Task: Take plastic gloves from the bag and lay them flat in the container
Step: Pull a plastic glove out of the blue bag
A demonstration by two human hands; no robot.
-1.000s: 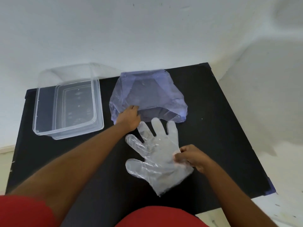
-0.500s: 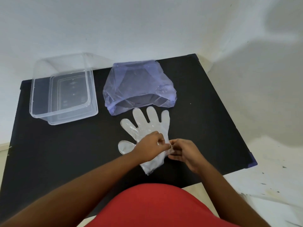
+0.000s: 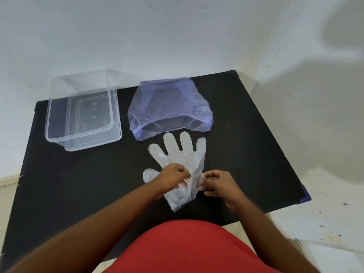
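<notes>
A clear plastic glove [image 3: 182, 154] lies flat on the black table [image 3: 78, 184], fingers pointing away from me. My left hand [image 3: 173, 177] pinches the glove's palm near the cuff. My right hand [image 3: 218, 183] pinches the glove's right edge beside it. Just beyond the glove's fingertips sits the bluish translucent bag [image 3: 169, 107], its mouth open toward me. The clear rectangular container [image 3: 82, 113] stands at the far left of the table, with nothing in it that I can see.
A white wall rises right behind the table's far edge. The table's right edge [image 3: 275, 134] slants down to a white speckled floor [image 3: 325, 223]. My red-clothed torso fills the bottom of the view.
My left hand left the bag's mouth and came back to the glove, joining my right hand near the cuff. The view has shifted slightly.
</notes>
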